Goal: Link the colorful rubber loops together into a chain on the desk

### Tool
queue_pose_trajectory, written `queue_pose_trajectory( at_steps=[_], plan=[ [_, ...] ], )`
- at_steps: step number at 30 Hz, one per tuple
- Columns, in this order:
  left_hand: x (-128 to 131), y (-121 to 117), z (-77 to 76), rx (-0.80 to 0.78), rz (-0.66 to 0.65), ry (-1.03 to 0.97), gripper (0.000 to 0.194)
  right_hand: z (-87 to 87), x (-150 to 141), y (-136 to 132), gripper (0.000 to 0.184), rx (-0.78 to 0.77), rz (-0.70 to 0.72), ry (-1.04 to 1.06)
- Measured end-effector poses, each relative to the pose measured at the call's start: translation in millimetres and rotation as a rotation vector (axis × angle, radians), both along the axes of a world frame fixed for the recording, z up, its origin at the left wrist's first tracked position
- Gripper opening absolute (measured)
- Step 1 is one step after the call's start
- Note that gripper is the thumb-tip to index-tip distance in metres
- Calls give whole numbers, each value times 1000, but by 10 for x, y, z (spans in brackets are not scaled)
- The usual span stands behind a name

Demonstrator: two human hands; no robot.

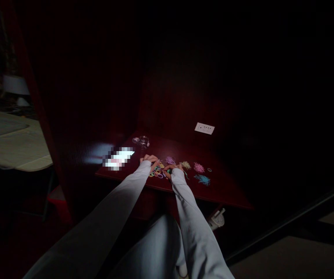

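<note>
My left hand [149,159] reaches over the left side of a loose pile of small coloured hair ties [158,174], its fingers bent and apart. On the pile's right side is my right hand [175,168], fingers drawn together. Something green shows by these fingertips, too small to make out. Sorted bunches lie beyond and to the right: a purple bunch [170,159], a pale yellow bunch [186,165], a pink bunch [198,167] and a blue bunch [203,179]. One single ring [209,169] lies apart, right of the pink bunch.
A phone with a bright screen [118,159] lies on the dark red tabletop [225,190], left of my hands. Behind it stands a clear container [144,142]. A white wall socket [204,128] sits above the table. A lamp [16,85] and pale table [15,143] are farther left.
</note>
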State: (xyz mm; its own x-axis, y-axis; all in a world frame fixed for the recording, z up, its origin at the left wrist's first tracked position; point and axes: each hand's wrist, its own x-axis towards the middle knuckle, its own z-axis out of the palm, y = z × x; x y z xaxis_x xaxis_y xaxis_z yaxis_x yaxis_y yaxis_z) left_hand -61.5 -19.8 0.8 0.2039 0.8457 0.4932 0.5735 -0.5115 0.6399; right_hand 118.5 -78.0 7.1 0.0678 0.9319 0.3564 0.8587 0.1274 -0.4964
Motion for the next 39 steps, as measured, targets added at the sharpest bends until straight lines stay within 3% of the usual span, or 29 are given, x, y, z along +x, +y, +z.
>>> queue_pose_trajectory(
  at_steps=[6,11,17,24,39],
  plan=[
    [1,27,-40,40,-4,-13,32,-70,28,48,20,24,0,13],
    [3,48,-72,48,-7,-2,29,-151,61,51,27,175,37,168],
    [5,64,-104,78,-4,38,24,-89,64,46,29,249,74,271],
    [-5,65,-114,83,-100,124,20,-78,24,29,34,271,83,308],
    [8,11,-53,7,-145,176,23,-91,19,24,36,251,120,254]
  ],
)
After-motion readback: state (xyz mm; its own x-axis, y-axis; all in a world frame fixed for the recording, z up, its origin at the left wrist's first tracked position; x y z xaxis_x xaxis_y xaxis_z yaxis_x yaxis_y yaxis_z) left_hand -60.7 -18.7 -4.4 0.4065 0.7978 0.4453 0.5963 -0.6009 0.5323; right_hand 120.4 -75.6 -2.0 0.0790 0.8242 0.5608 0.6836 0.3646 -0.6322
